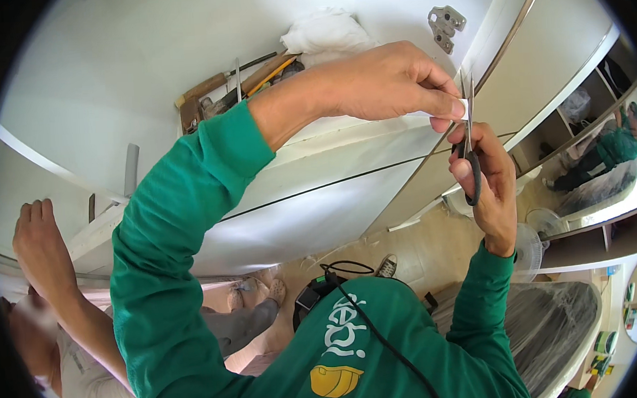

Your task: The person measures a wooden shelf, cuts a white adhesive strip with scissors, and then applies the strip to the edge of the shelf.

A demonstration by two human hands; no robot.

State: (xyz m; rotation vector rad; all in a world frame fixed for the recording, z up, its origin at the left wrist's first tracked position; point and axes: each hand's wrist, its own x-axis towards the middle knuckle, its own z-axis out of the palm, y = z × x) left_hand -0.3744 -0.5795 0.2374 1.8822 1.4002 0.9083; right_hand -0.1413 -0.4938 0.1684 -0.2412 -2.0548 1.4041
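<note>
My left hand [392, 83] reaches across in front of the white cabinet and pinches a small white piece [464, 110] between thumb and fingertips. Close below it, my right hand [496, 182] grips a pair of scissors [473, 163] by the dark handles. The scissors point upward, with their blade tips slightly apart. Their blades are right at the white piece; whether they touch it I cannot tell. My fingers hide most of the piece.
Several hand tools [215, 85], an orange pencil [272, 75] and a white cloth-like bundle [328, 34] lie behind my left wrist. A metal hinge [445, 28] is fixed above. Another person's hand [43, 246] is raised at the left. Lower right stand a fan [529, 253] and a plastic-wrapped piece [555, 323].
</note>
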